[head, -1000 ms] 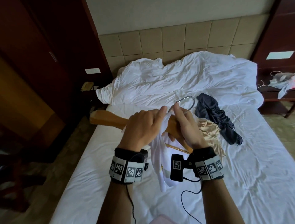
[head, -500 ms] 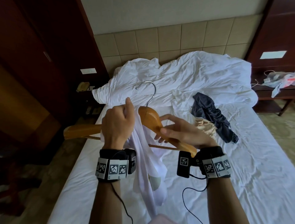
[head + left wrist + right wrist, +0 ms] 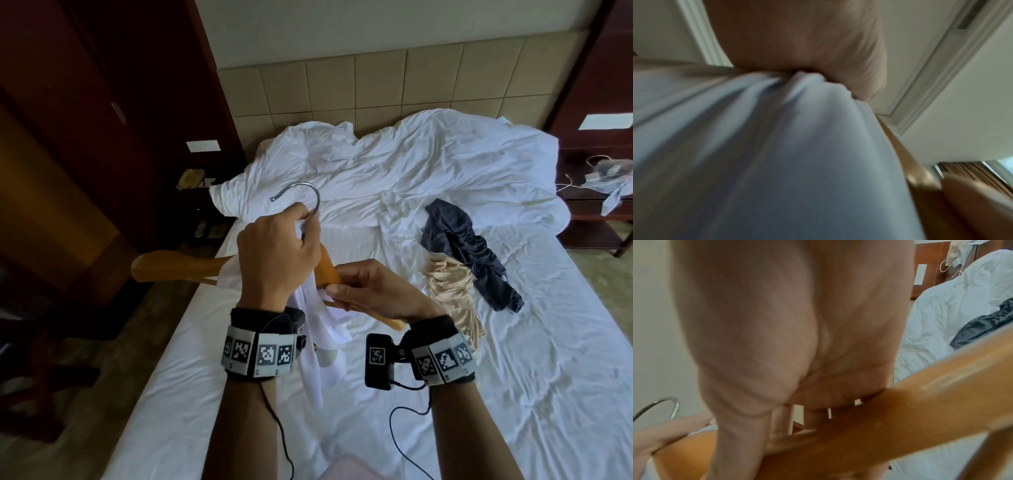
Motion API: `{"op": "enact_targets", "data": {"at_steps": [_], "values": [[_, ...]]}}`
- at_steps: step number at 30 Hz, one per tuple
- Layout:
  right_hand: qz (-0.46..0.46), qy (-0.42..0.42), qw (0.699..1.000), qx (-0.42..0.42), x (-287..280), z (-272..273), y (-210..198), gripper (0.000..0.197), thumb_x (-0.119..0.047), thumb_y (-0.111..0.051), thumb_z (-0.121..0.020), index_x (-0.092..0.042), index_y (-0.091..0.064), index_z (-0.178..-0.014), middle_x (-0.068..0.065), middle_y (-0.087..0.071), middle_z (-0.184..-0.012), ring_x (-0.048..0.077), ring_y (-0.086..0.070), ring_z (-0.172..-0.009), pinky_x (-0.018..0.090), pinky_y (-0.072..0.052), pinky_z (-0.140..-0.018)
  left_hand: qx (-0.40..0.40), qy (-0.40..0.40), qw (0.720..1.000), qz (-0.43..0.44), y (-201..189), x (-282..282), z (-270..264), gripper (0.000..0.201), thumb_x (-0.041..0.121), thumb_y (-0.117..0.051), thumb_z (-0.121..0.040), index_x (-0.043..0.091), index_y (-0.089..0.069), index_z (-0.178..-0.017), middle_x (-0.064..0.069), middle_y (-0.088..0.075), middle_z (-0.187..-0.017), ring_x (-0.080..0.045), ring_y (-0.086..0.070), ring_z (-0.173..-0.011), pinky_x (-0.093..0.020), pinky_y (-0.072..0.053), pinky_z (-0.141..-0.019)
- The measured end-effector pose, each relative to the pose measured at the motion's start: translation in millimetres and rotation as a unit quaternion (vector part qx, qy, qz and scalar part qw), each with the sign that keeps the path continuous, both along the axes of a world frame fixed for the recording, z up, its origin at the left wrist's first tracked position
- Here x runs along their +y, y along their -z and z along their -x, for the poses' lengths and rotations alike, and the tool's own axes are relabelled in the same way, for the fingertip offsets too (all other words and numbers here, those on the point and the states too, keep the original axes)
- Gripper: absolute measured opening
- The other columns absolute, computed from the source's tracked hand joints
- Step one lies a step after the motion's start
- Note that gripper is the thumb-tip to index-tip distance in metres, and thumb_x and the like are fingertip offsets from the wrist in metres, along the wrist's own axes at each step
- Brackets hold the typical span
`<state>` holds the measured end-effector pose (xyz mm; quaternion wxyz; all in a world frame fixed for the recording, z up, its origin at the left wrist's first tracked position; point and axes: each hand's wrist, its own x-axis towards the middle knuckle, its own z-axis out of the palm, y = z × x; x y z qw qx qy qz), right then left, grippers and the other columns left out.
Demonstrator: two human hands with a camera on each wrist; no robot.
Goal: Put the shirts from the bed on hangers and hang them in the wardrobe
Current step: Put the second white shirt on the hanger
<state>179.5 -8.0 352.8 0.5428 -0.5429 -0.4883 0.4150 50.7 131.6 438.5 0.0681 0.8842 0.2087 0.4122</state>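
Left hand (image 3: 279, 260): fingers curled around white shirt (image 3: 317, 346) fabric beside the hanger's hook.
Right hand (image 3: 373, 291): grips wooden hanger (image 3: 178, 265) arm.
Shirt: draped on hanger, above bed (image 3: 513, 377).

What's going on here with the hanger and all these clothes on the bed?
A person is fitting a white shirt onto a wooden hanger above the bed. The left hand grips shirt fabric at the metal hook; the right hand holds the hanger's arm. A dark garment and a beige one wait on the bed.
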Motion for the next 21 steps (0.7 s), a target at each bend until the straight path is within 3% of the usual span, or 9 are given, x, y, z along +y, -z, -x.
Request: {"op": "enact_targets", "data": {"at_steps": [2,5,7,10,13,15,17,19,21], "values": [[0.001,0.021,1.0,-0.013,-0.4,1.9,-5.9,0.023,-0.024,-0.075,-0.099,-0.004,-0.077,-0.109,0.008,-0.073,-0.089,0.017,-0.067,-0.085,0.041,-0.057,-0.092,-0.027,-0.008,0.999,0.019,4.8,4.9,2.1,0.035,0.036,-0.054,-0.104,0.02,-0.057,-0.073,0.001,-0.052,-0.051,-0.028,-0.051,-0.046,-0.034,-0.039,-0.045],[-0.023,0.115,0.992,-0.041,-1.8,-2.2,-11.2,0.02,-0.024,-0.074,-0.099,-0.012,-0.078,-0.114,-0.003,-0.079,-0.101,0.008,-0.073,-0.094,0.025,-0.055,-0.088,-0.055,-0.03,0.997,0.044,7.3,7.8,7.2,0.036,0.037,-0.051,-0.106,0.023,-0.053,-0.072,-0.002,-0.052,-0.05,-0.026,-0.05,-0.045,-0.032,-0.037,-0.046],[-0.044,0.204,0.975,-0.072,-7.1,-16.3,-6.3,0.019,-0.029,-0.071,-0.101,-0.017,-0.078,-0.115,-0.005,-0.079,-0.106,0.011,-0.074,-0.103,0.033,-0.056,-0.094,-0.078,-0.044,0.993,0.076,6.5,10.1,11.5,0.038,0.037,-0.051,-0.106,0.025,-0.048,-0.071,0.004,-0.048,-0.05,-0.017,-0.047,-0.045,-0.03,-0.032,-0.048],[-0.073,0.383,0.91,-0.14,-20.5,-44.2,13.4,0.013,-0.023,-0.066,-0.104,-0.018,-0.078,-0.107,-0.006,-0.078,-0.105,0.012,-0.074,-0.102,0.039,-0.057,-0.094,-0.12,-0.062,0.983,0.122,5.3,14.8,18.4,0.042,0.036,-0.051,-0.107,0.019,-0.051,-0.068,0.006,-0.048,-0.052,-0.014,-0.048,-0.047,-0.036,-0.04,-0.049],[-0.051,0.537,0.838,-0.087,-30.3,-62.2,39.7,0.018,-0.013,-0.057,-0.104,-0.015,-0.075,-0.1,-0.001,-0.077,-0.095,0.02,-0.074,-0.092,0.044,-0.06,-0.086,-0.162,-0.088,0.971,0.153,3.0,18.0,22.6,0.044,0.038,-0.051,-0.106,0.015,-0.053,-0.068,0.004,-0.051,-0.053,-0.019,-0.05,-0.049,-0.04,-0.047,-0.055],[0.038,0.533,0.843,-0.062,-31.0,-68.9,58.3,0.025,-0.002,-0.05,-0.102,-0.011,-0.071,-0.093,0.009,-0.076,-0.093,0.026,-0.073,-0.085,0.045,-0.06,-0.081,-0.195,-0.092,0.962,0.167,1.5,17.2,22.3,0.043,0.039,-0.049,-0.105,0.018,-0.051,-0.068,0.006,-0.049,-0.053,-0.016,-0.046,-0.048,-0.037,-0.045,-0.057],[0.144,0.453,0.88,-0.009,-27.3,-64.9,72.0,0.032,0.006,-0.047,-0.1,-0.013,-0.069,-0.087,0.016,-0.076,-0.092,0.03,-0.07,-0.084,0.035,-0.056,-0.068,-0.233,-0.087,0.952,0.177,0.9,15.1,20.1,0.042,0.037,-0.049,-0.105,0.018,-0.049,-0.067,0.007,-0.047,-0.052,-0.012,-0.042,-0.046,-0.03,-0.039,-0.056],[0.222,0.351,0.91,0.026,-21.2,-49.0,69.5,0.019,-0.002,-0.055,-0.104,-0.01,-0.07,-0.096,0.01,-0.076,-0.09,0.027,-0.071,-0.084,0.027,-0.051,-0.062,-0.266,-0.08,0.942,0.188,1.4,12.7,17.0,0.043,0.033,-0.051,-0.105,0.014,-0.049,-0.066,0.005,-0.045,-0.051,-0.011,-0.039,-0.045,-0.026,-0.034,-0.055],[0.233,0.258,0.938,0.014,-12.0,-31.2,59.0,0.015,-0.023,-0.063,-0.106,-0.01,-0.071,-0.11,0.007,-0.078,-0.099,0.018,-0.074,-0.086,0.026,-0.056,-0.068,-0.291,-0.063,0.933,0.203,2.4,10.4,14.1,0.045,0.032,-0.052,-0.105,0.009,-0.052,-0.067,0.001,-0.047,-0.051,-0.015,-0.039,-0.044,-0.026,-0.035,-0.053]]}}
